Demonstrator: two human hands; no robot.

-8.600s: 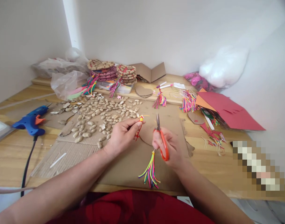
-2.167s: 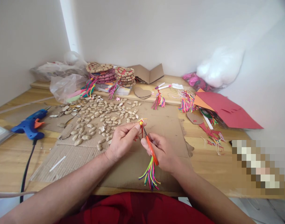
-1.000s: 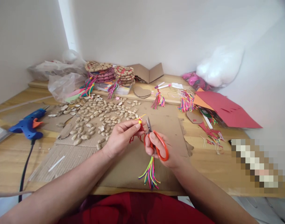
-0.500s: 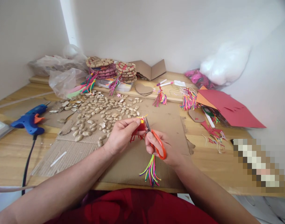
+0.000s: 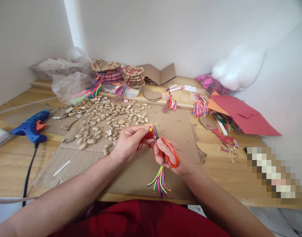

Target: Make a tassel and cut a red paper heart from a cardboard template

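Note:
Pinched between thumb and fingers of my left hand [image 5: 128, 141] is a red tassel [image 5: 149, 138] with a yellow band near its top. My right hand [image 5: 172, 156] grips orange-handled scissors [image 5: 174, 158], their blades pointing up beside the tassel's top, where a yellow thread sticks out. A multicoloured tassel [image 5: 161, 184] lies on the cardboard [image 5: 131, 182] just below my right hand.
Peanuts [image 5: 101, 115] spread over the cardboard's left part. A blue glue gun [image 5: 33, 126] lies at the left. Behind are stacked peanut pieces [image 5: 133, 75], more tassels [image 5: 199, 105] and a cardboard heart [image 5: 152, 94]. Red sheets [image 5: 245, 113] lie at the right.
The scissor handles have shifted slightly right and their blades now stand close by the yellow thread. My left hand has barely moved.

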